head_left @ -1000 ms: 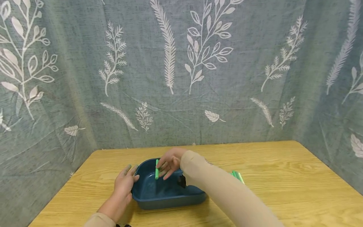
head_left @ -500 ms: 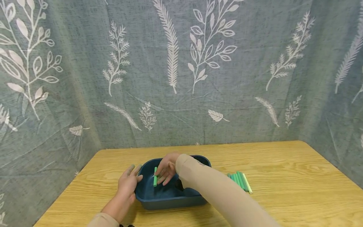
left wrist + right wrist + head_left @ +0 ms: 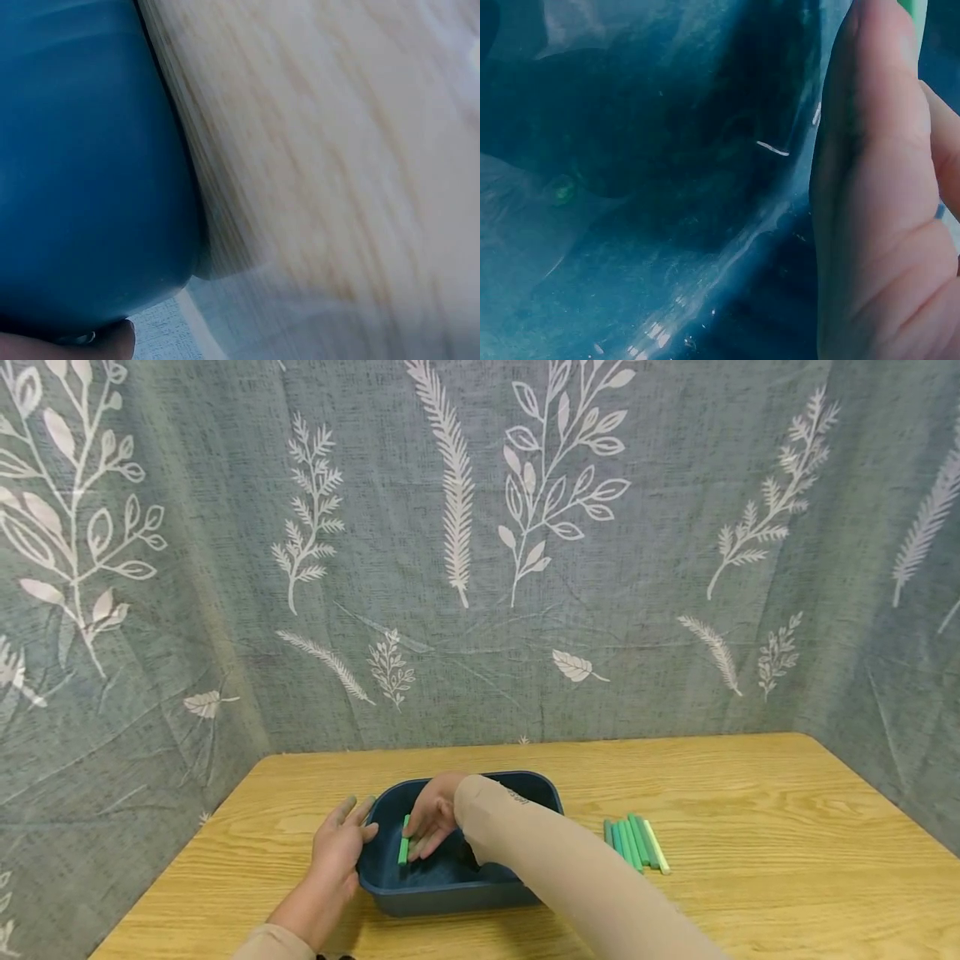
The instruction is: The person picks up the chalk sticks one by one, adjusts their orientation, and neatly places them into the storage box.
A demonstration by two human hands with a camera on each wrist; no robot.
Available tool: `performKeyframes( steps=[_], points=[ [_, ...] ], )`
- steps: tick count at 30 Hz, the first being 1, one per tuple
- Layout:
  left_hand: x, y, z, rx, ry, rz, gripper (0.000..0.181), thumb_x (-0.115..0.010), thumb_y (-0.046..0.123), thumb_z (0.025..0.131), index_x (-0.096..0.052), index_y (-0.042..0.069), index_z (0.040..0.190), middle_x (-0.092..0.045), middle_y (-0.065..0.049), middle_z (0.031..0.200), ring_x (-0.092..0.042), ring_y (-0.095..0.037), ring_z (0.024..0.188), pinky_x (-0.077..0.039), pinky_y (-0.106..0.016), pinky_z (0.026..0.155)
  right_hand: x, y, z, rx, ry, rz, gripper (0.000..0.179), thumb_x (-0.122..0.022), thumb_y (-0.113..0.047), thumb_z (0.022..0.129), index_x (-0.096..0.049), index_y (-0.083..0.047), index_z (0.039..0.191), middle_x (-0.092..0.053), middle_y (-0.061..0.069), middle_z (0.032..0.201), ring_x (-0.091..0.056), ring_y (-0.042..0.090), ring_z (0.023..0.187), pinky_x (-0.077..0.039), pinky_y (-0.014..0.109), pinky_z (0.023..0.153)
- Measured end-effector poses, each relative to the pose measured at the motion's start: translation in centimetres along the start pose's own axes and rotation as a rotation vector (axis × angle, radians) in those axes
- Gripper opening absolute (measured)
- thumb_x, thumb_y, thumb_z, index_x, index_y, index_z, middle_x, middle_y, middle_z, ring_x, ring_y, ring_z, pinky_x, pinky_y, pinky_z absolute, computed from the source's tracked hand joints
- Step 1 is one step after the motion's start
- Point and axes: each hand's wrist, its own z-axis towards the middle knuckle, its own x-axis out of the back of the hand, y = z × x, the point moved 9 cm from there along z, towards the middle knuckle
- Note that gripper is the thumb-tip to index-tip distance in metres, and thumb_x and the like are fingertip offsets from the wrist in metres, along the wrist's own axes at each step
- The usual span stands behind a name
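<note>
A dark blue plastic tub (image 3: 450,900) sits on the table. My left hand (image 3: 335,847) rests against its left side, fingers fairly straight and greenish at the tips. The left wrist view shows the tub's smooth wall (image 3: 90,150), with a bit of a digit (image 3: 67,346) at its lower edge. My right hand (image 3: 433,818) reaches inside and pinches a bright green chalk stick (image 3: 403,852), held low near the tub's left end. Up close in the right wrist view are my thumb (image 3: 885,187) and a sliver of the stick (image 3: 922,19); the sleeve hides part of the tub.
To the right of the tub, several green, teal and pale yellow chalk sticks (image 3: 636,843) lie side by side on the wooden table (image 3: 750,827). A grey-green curtain (image 3: 465,693) with white leaf patterns surrounds the table. Small pale crumbs (image 3: 772,148) dot the tub's floor.
My right hand has lowered the green chalk stick deeper into the tub and slightly left. More of the row of sticks has come into view as the sleeve shifted. My left hand stays at the tub.
</note>
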Motion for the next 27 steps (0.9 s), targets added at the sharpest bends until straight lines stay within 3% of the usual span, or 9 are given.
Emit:
performKeyframes(
  steps=[4, 10, 17, 22, 27],
  points=[
    [-0.3, 0.1, -0.1, 0.001, -0.009, 0.005, 0.067, -0.034, -0.006, 0.101, 0.009, -0.004, 0.152, -0.012, -0.029, 0.156, -0.004, -0.047, 0.143, -0.022, -0.056, 0.115, 0.2, 0.2, -0.2, 0.011, 0.017, -0.024, 0.017, -0.055, 0.002, 0.097, -0.064, 0.014, 0.105, -0.067, 0.026, 0.101, -0.059, 0.035, 0.117, -0.051, 0.035, 0.097],
    [-0.8, 0.2, -0.1, 0.001, -0.018, 0.006, 0.067, -0.034, -0.006, 0.101, 0.010, -0.004, 0.152, -0.012, -0.029, 0.156, -0.005, -0.049, 0.143, -0.022, -0.055, 0.115, 0.1, 0.6, -0.4, -0.034, -0.002, -0.022, 0.015, -0.053, -0.001, 0.099, -0.062, 0.011, 0.098, -0.066, 0.025, 0.103, -0.055, 0.033, 0.122, -0.049, 0.032, 0.100],
    [-0.8, -0.2, 0.0, 0.013, 0.005, 0.023, 0.069, -0.037, -0.007, 0.099, 0.007, -0.004, 0.152, -0.014, -0.027, 0.156, -0.007, -0.047, 0.143, -0.019, -0.055, 0.116, 1.0, 0.2, -1.9, 0.081, 0.032, -0.013, 0.018, -0.057, 0.003, 0.096, -0.065, 0.013, 0.108, -0.068, 0.025, 0.099, -0.063, 0.035, 0.111, -0.054, 0.035, 0.093],
    [-0.4, -0.3, 0.2, 0.017, 0.027, 0.050, 0.068, -0.038, -0.008, 0.099, 0.004, -0.005, 0.152, -0.015, -0.026, 0.155, -0.007, -0.046, 0.143, -0.015, -0.056, 0.116, 1.7, -0.2, -2.8, 0.117, 0.049, -0.009, 0.024, -0.056, 0.003, 0.096, -0.062, 0.014, 0.116, -0.068, 0.025, 0.097, -0.062, 0.036, 0.112, -0.053, 0.037, 0.094],
    [0.0, -0.2, 0.3, 0.007, 0.020, 0.054, 0.069, -0.039, -0.008, 0.099, 0.005, -0.005, 0.151, -0.011, -0.026, 0.155, -0.003, -0.046, 0.143, -0.014, -0.056, 0.116, 2.7, -1.2, -3.7, 0.111, 0.062, 0.015, 0.030, -0.055, 0.000, 0.098, -0.058, 0.013, 0.125, -0.065, 0.027, 0.107, -0.058, 0.036, 0.117, -0.051, 0.037, 0.097]
  ],
)
